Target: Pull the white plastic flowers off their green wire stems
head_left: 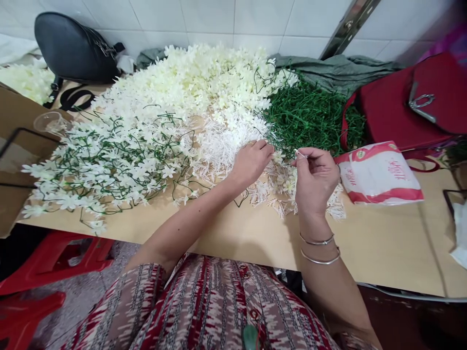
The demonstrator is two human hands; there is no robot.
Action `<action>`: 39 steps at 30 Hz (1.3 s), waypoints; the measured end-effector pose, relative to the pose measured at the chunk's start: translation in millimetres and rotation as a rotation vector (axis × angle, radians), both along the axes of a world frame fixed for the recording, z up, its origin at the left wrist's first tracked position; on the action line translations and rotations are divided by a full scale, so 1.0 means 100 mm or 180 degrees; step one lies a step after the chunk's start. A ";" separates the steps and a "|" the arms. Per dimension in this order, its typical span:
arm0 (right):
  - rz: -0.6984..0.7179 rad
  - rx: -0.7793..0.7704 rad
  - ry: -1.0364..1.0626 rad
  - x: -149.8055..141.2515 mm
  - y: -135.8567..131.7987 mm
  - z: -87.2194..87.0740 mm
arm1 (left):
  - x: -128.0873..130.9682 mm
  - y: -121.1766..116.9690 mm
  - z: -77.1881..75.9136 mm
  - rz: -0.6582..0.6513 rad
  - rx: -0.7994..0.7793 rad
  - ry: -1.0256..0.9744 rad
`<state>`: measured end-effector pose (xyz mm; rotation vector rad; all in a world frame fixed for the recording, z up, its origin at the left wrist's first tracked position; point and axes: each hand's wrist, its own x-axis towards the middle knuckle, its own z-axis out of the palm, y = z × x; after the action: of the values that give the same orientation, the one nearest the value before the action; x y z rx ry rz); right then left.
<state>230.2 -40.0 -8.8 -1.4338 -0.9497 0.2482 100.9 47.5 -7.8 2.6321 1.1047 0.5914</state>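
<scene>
My right hand (315,177) pinches a thin white flower stamen (301,154) between thumb and forefinger, above the front edge of the green stem pile. To its left, my left hand (252,161) reaches over the heap of white stamens (215,148), its fingers curled together; whatever they hold is hidden. Green plastic stems (304,114) lie in a dense pile just beyond both hands. Loose cream artificial petals (197,78) form a large mound at the back. At the left lie white artificial flowers on green stems (120,160). Loose stamens (260,192) are scattered below the hands.
A red bag (390,104) stands at the right, with a red-and-white tissue pack (383,175) in front. A black bag (75,48) rests at the back left, near a cardboard box (18,160) and a clear cup (51,122). Red stools (62,262) stand below the table edge.
</scene>
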 end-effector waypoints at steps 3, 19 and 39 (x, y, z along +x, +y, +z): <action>0.0240 -0.0117 -0.0093 -0.07 -0.05 0.04 | -0.20 -0.10 0.03 0.0076 -0.0344 -0.0995; 0.1070 -0.0064 -0.0841 -0.42 -0.19 0.11 | -0.66 -0.56 -0.10 0.0089 -0.1902 -0.2900; 0.1215 -0.0511 -0.0045 -0.44 -0.21 0.01 | -0.62 -0.70 -0.17 0.0158 -0.1204 -0.2747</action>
<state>186.2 -61.0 -7.6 -1.3911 -1.2352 0.6083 39.3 -22.2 -24.4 1.7222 0.8706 1.2218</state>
